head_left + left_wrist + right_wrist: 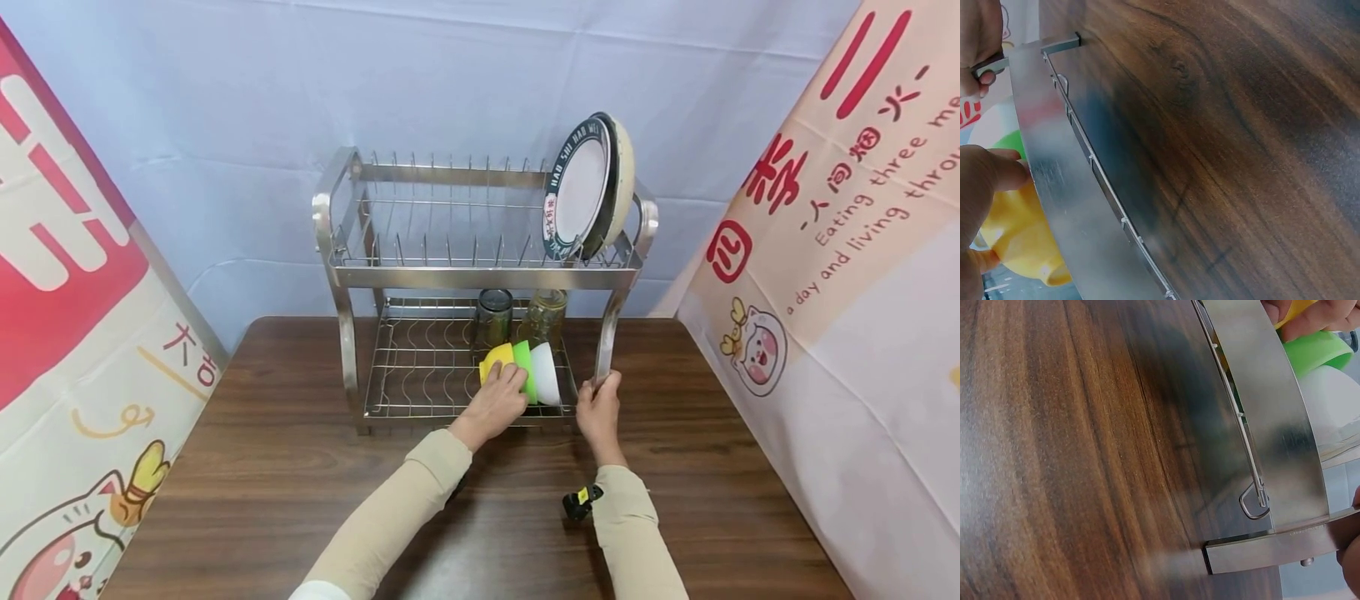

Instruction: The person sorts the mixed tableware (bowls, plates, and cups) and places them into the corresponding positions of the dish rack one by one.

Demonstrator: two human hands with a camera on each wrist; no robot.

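A two-tier metal dish rack (pixel 480 277) stands on the wooden table. On its lower tier, at the right front, a yellow bowl (pixel 497 357), a green bowl (pixel 524 358) and a white bowl (pixel 546 375) are tipped on their sides in a row. My left hand (pixel 495 404) grips the yellow bowl, thumb and fingers spread over its outside, as the left wrist view shows with the yellow bowl (pixel 1022 231) under the fingers. My right hand (pixel 600 408) holds the rack's right front leg (pixel 606 350) near its foot.
Behind the bowls, a dark glass (pixel 492 317) and an amber glass (pixel 547 312) stand upside down. Plates (pixel 576 187) and a cream bowl (pixel 622 179) lean at the upper tier's right end. Printed cloths (pixel 847 250) hang at both sides, a pale blue one behind.
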